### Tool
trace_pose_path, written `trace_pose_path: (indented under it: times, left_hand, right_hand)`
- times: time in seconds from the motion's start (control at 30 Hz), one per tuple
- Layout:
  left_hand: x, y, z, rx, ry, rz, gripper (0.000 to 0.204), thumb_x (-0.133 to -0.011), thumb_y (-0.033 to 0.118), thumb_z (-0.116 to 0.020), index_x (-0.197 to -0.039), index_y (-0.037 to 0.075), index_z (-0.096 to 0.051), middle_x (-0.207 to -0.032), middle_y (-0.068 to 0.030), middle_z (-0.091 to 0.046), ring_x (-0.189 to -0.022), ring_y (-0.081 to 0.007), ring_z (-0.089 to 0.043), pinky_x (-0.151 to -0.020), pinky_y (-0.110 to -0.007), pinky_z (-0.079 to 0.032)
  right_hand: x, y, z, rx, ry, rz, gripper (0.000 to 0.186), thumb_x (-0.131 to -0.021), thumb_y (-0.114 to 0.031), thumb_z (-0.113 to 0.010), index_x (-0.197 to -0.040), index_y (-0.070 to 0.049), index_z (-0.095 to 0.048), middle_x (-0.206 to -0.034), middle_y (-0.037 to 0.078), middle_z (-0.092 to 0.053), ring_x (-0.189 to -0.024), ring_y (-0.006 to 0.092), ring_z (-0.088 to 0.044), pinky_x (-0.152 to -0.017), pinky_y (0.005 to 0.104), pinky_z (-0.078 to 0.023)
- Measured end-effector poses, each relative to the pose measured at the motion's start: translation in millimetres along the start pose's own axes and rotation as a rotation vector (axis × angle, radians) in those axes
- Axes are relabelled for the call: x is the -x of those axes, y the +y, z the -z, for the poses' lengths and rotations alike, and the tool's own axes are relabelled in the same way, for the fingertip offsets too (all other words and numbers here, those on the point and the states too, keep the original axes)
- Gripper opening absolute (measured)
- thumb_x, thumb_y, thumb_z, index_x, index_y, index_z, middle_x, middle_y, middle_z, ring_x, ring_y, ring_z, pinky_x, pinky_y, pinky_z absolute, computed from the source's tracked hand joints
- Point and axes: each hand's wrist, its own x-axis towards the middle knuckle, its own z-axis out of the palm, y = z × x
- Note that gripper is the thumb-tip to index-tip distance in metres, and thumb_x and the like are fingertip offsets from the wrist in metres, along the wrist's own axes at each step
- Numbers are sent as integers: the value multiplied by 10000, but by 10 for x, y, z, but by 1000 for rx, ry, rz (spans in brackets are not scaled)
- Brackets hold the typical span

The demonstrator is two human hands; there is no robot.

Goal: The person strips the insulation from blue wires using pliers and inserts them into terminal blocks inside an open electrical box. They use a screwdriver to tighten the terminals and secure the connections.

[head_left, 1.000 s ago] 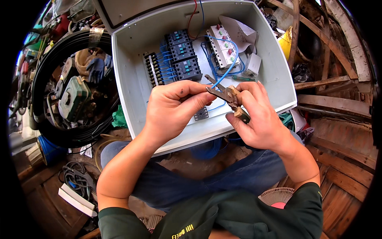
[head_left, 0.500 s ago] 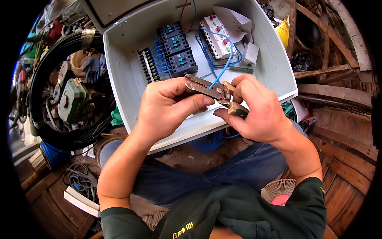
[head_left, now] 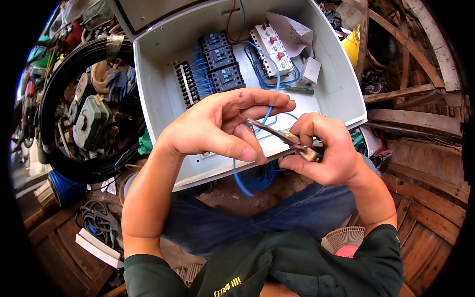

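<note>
Right hand [head_left: 327, 151] closed round handles of worn metal pliers [head_left: 283, 136], over near side of pale grey open box [head_left: 339, 96]. Left hand [head_left: 213, 123]: index and thumb spread, remaining grip hidden, can't tell if it pinches the thin blue insulated wire [head_left: 278, 79], which runs from far-right white breaker row [head_left: 273, 49] toward its fingers.
</note>
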Motion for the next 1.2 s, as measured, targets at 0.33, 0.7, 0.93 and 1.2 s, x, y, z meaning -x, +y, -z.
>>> trace_pose_path:
  times: [0.33, 0.7, 0.93, 1.2]
  left_hand:
    - [-32, 41, -133, -527, 124, -401, 600, -925, -146, -478, -1504, -29, -372, -1480, -190, -485, -1159, -262, -659, -929, -373, -558]
    - [-67, 274, -178, -1608, 485, -672, 253, -788, -65, -744, -1028, 16, -754, -1316, -209, -626, -1001, -245, -700, -776, -294, -567]
    - [-81, -25, -159, -1048, 416, -589, 206, -954, -30, -640, -1151, -84, -665, -982, -158, -743, -830, -172, -709, -763, -296, -587]
    - [-139, -58, -202, -929, 401, -633, 172, -913, -13, -675, -1080, -24, -714, -858, -94, -748, -708, -109, -679, -638, -243, -524]
  right_hand:
    - [33, 96, 173, -155, 188, -78, 618, -780, -71, -814, -1307, 19, -505, -1092, 85, -592, -977, 173, -588, -904, 316, -489]
    - [-78, 90, 99, 237, 333, 157, 693, -648, 13, -770, -1303, 15, -546, -1064, 167, -593, -945, 312, -602, -853, 383, -532]
    - [-82, 121, 38, 479, 376, 171, 751, -656, 9, -804, -1347, 19, -510, -1148, 192, -573, -992, 317, -593, -872, 381, -515]
    - [-123, 101, 17, 464, 388, 192, 702, -663, 7, -791, -1317, 36, -539, -1104, 194, -587, -971, 319, -606, -824, 373, -551]
